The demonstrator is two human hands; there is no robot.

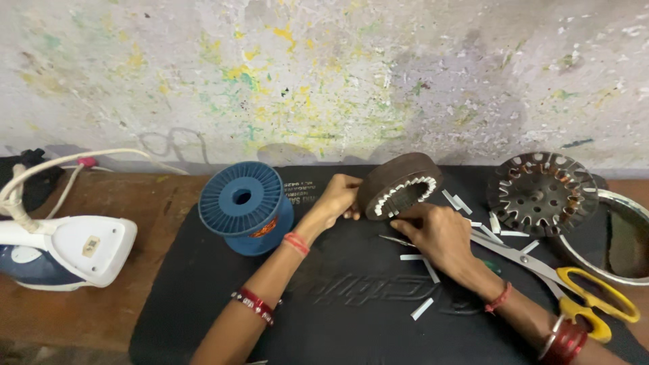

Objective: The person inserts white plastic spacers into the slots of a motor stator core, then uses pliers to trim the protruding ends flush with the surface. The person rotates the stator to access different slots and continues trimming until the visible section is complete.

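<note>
Brown ring core (400,186) tipped on edge near mat (338,297) back edge. Left hand (336,198) fingers grasping its rim, steadying. Right hand (436,233) fingers pinching white strip at slots. Scissors (568,284), loose strips (422,309) toward right edge; blue spool (245,206) beside left.

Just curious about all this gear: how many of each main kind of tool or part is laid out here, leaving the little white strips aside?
Slotted metal cores: 2, one held by both hands, one lying flat
Blue spool: 1
Scissors: 1
Clothes iron: 1
Metal bowl: 1
Total: 6
</note>
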